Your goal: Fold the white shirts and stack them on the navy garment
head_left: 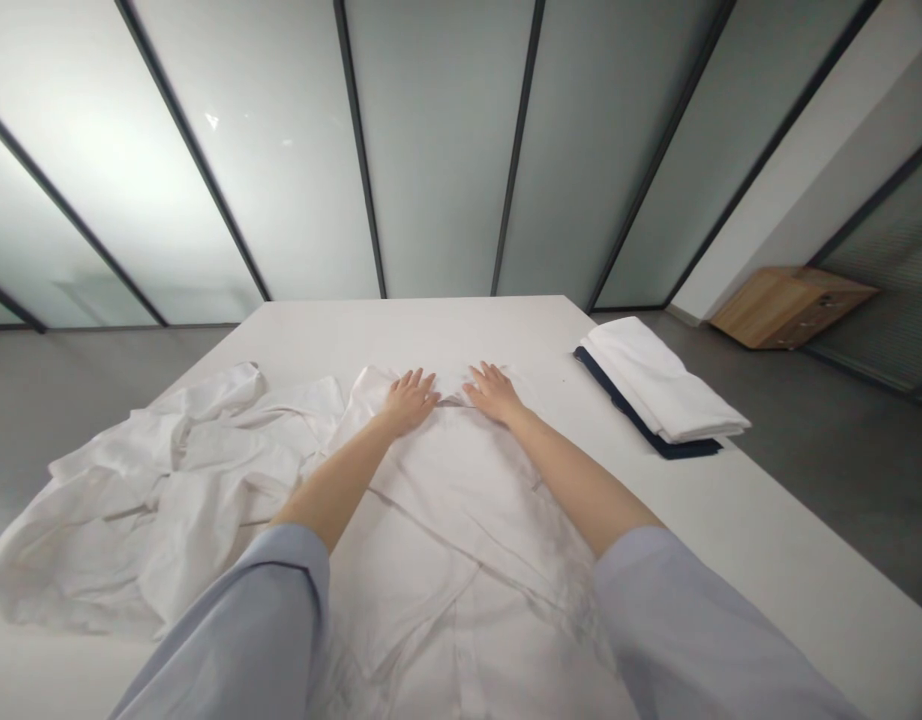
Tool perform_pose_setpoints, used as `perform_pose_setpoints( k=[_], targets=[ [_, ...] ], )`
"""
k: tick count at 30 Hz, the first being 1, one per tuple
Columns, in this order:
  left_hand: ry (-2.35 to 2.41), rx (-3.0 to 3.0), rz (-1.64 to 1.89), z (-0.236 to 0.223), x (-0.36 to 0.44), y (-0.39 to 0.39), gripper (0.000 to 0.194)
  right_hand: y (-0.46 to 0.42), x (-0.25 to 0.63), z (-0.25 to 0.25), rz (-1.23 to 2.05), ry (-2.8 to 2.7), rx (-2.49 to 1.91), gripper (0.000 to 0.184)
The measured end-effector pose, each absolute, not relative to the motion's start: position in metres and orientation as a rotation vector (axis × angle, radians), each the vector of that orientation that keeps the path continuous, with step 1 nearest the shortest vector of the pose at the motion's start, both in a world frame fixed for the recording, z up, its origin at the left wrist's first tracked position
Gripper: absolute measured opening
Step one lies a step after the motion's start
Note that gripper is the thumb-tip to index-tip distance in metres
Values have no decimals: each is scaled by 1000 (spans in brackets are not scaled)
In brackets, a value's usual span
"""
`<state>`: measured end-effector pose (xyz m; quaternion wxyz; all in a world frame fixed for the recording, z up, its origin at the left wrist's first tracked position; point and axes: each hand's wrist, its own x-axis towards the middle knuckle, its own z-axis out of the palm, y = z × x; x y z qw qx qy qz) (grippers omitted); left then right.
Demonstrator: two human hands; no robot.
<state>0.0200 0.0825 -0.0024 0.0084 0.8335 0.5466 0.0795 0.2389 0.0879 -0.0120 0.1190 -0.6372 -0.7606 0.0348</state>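
A white garment, by its look a shirt (461,500), lies spread over the table in front of me, with creases running across it. My left hand (411,402) rests flat near its far end, fingers stretched out. Level with it on the right, my right hand (493,392) also lies palm down on the cloth, fingers apart. Between the two hands shows a folded edge of the fabric, perhaps the collar. Neither hand grips anything that I can see. The near end of the garment runs out of the bottom of the view.
On the left of the white table (416,330), a crumpled heap of white cloth (198,490) touches the spread garment. A folded white cloth (656,380) sits on a dark navy one (686,449) at the right edge. Beyond stand frosted glass panels (438,150) and a wooden cabinet (783,305).
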Motion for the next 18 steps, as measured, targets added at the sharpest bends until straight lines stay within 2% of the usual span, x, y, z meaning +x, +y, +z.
perform_pose_setpoints(
  k=[4, 13, 15, 18],
  targets=[
    [1701, 2579, 71, -18, 17, 76, 56, 74, 234, -23, 173, -2336, -1949, 64],
    [1781, 2677, 290, -6, 19, 50, 42, 68, 235, -21, 151, -2338, -1924, 65],
    [1833, 2621, 253, -3, 23, 40, 45, 67, 233, -19, 146, -2333, -1923, 64],
    [1904, 2492, 95, -4, 31, 28, 60, 65, 233, -16, 137, -2312, -1923, 61]
  ],
)
